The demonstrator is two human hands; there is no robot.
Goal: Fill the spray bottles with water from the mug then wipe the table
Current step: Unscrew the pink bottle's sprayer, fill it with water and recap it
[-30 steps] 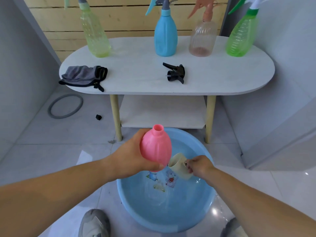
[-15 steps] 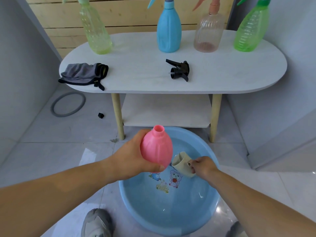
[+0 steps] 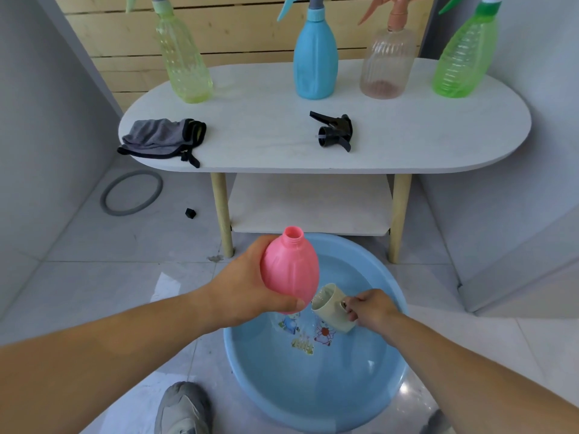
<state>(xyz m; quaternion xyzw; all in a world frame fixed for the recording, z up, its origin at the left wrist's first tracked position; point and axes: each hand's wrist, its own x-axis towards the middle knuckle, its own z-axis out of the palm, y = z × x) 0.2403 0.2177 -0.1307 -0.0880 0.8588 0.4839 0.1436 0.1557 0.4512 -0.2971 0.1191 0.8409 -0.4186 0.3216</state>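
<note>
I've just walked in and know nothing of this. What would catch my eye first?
The open-necked pink bottle, held in the person's left grip, a bare hand, above a blue basin on the floor. Beside it the right grip holds a tilted cream mug by its handle. Behind, a white table carries four spray bottles: pale green, sky-blue, clear and bright green.

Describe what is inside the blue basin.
Water, a cartoon print on the bottom, and the mug, held tilted by the right hand. The pink bottle and left hand hide part.
</note>
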